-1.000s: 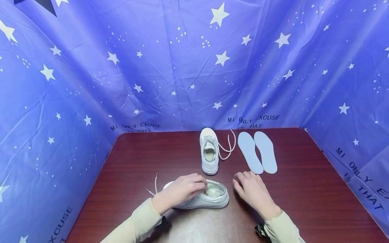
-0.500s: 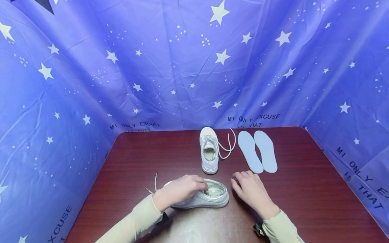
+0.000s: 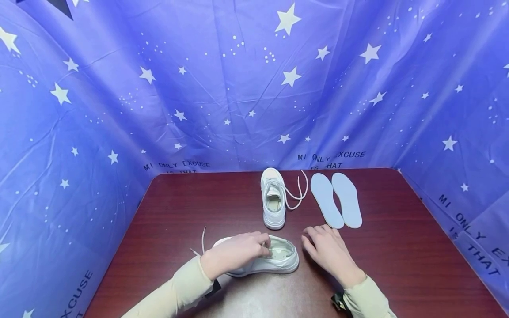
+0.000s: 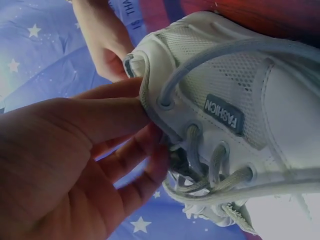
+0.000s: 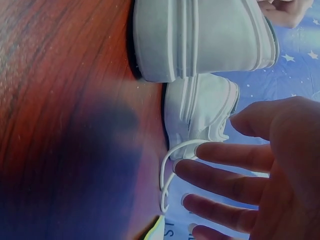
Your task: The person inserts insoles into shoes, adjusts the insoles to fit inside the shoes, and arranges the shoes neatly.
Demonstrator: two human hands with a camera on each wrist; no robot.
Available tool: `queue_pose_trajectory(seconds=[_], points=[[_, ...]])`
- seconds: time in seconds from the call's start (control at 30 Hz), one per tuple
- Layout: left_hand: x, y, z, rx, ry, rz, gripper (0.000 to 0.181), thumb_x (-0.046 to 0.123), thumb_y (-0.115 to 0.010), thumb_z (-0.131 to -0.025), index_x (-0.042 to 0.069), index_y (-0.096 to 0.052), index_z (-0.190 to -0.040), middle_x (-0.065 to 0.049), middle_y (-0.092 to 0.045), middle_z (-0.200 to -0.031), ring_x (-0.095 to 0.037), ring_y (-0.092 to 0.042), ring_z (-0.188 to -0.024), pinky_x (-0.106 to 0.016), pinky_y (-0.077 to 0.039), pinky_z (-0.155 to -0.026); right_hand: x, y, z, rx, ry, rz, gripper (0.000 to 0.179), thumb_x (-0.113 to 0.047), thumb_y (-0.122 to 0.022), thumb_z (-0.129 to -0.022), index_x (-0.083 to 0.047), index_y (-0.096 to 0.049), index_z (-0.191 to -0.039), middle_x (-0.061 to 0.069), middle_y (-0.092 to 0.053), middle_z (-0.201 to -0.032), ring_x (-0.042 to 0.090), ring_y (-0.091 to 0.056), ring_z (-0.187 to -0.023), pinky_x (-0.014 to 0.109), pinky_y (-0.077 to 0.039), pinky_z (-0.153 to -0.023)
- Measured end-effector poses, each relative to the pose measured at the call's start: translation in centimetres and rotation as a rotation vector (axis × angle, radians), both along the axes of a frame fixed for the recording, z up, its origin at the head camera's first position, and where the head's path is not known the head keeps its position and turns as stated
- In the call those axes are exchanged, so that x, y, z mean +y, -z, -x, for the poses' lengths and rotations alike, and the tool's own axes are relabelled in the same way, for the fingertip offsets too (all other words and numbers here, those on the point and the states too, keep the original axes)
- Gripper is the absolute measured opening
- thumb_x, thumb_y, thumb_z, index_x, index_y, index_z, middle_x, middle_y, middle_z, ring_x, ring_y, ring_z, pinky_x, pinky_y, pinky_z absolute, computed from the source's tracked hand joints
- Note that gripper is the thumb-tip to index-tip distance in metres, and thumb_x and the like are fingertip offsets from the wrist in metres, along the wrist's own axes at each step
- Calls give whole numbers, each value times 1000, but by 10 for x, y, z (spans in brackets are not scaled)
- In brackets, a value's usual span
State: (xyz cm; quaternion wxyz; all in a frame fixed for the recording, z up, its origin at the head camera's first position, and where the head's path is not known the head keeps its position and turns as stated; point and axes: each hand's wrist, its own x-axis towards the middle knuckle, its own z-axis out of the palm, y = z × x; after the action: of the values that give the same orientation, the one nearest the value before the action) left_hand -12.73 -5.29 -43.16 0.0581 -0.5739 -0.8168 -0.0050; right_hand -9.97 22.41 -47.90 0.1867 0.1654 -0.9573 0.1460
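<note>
A white lace-up sneaker lies crosswise on the table in the head view, its heel to the right. My left hand arches over its laced part and grips it at the front of the opening. In the left wrist view, the thumb and curled fingers reach in at the edge beside the lace eyelets; the thumb tip is hidden behind that edge. My right hand is held to the right of the heel. In the right wrist view its fingers are spread and relaxed, with nothing in them.
Farther back stands a second white sneaker, toe away, its loose lace trailing right. Two pale insoles lie side by side to its right, just beyond my right fingertips. Star-printed blue cloth rises behind the dark red table.
My left fingers have shifted slightly at the front of the shoe opening. The right hand has drifted a little to the left. The shoes and insoles lie as before.
</note>
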Motion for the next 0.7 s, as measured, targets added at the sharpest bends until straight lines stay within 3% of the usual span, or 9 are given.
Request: queue_pose_trajectory(seconds=[0.3,0.7], points=[[3,3,-4,68,-49,14,10,15,-70,-93,25,-70,-90,10,-52,-94,-8,-52,-83,-21,-41,-65,2,0,0,-1,-1,-2,7,-16,-71,-92,-10,-72,-95,3,-73,-89,29,-66,-91,48,-48,-82],[0,2,-1,81,-49,-3,11,13,-67,-96,23,-70,-92,8,-56,-100,-10,-57,-91,-19,-45,-66,4,1,2,-9,0,-12,6,-17,-72,-91,-11,-72,-94,1,-72,-88,27,-65,-90,49,-48,-81]])
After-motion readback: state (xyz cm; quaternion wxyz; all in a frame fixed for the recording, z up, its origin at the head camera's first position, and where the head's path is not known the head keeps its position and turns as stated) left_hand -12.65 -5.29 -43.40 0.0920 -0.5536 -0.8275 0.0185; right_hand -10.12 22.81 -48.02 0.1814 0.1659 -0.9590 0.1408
